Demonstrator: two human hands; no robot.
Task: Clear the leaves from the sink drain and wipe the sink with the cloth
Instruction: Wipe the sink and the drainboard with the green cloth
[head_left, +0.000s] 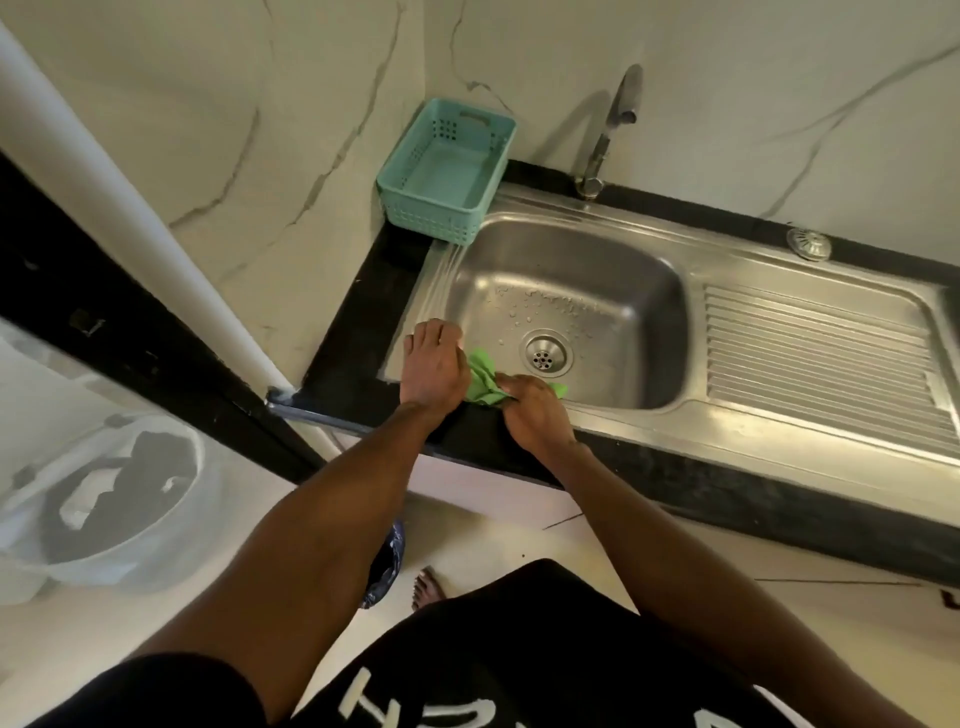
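Observation:
A steel sink (571, 249) has water drops on its floor, and its round drain (543, 356) shows no leaves. A green cloth (485, 382) lies bunched at the sink's near left rim. My right hand (530, 410) grips the cloth from the near side. My left hand (434, 364) lies flat on the left rim beside the cloth, its fingers straight and its edge touching the green fabric.
A teal plastic basket (447, 171) stands at the sink's back left corner. The tap (605, 130) rises behind the bowl. A ribbed drainboard (821, 358) runs to the right, with a round steel strainer cap (808, 243) behind it. A bin with a white liner (104, 499) stands on the floor at left.

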